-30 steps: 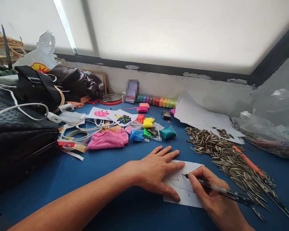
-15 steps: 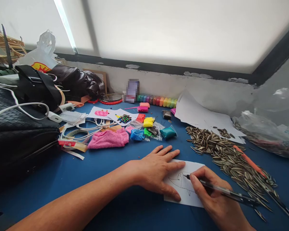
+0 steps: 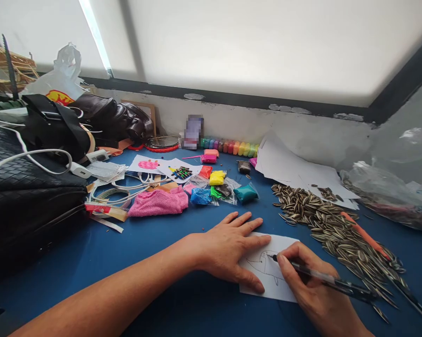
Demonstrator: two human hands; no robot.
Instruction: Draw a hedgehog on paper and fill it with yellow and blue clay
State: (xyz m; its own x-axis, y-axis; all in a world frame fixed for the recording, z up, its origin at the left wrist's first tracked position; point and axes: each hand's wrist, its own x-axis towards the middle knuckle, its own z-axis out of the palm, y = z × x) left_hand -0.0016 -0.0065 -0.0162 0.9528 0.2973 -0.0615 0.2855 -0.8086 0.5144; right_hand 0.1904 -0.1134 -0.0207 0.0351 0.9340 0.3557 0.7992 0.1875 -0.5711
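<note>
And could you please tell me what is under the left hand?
The drawn-on paper runs under the left hand at the thumb and index finger; the blue table shows around the other fingers. Whatever the palm covers cannot be seen.

The flat counter (image 3: 204,313) is blue, the rectangular paper sheet (image 3: 269,283) white with dark linework, the slim plastic pen (image 3: 323,277) black and clear, the oval seeds (image 3: 319,222) striped dark and pale, the fuzzy cloth (image 3: 159,202) pink.

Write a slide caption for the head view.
Left hand spread partly over white paper, right hand holding a pen to the line drawing, striped seeds heaped alongside.
</note>
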